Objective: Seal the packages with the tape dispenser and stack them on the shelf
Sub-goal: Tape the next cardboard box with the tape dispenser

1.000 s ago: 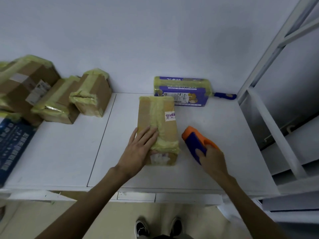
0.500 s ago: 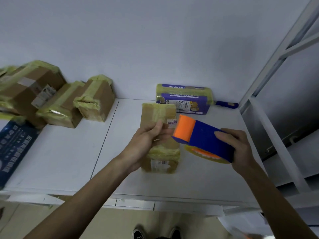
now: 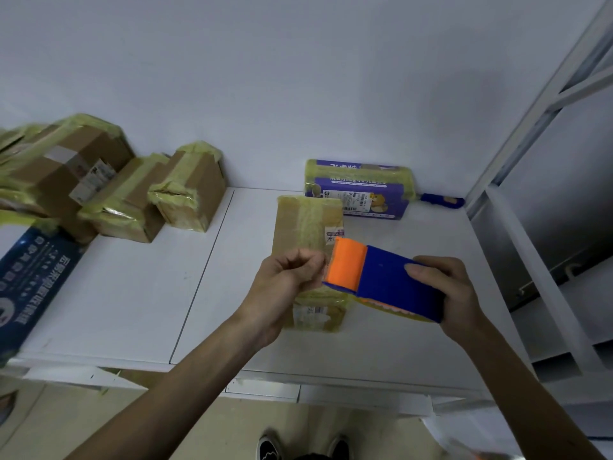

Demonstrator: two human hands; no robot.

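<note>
You're in a parcel-packing or stock room: taped cardboard boxes (image 3: 185,187) pile against a bare white wall (image 3: 298,78), a labelled parcel (image 3: 308,220) lies on the white table (image 3: 132,293), and a white metal rack (image 3: 547,104) stands at your right.

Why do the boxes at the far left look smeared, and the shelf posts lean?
Head view: left boxes likely motion-blurred near the frame edge; wide-angle lens tilts the shelf frame; light is dim and flat; the tape dispenser is sharp.
</note>
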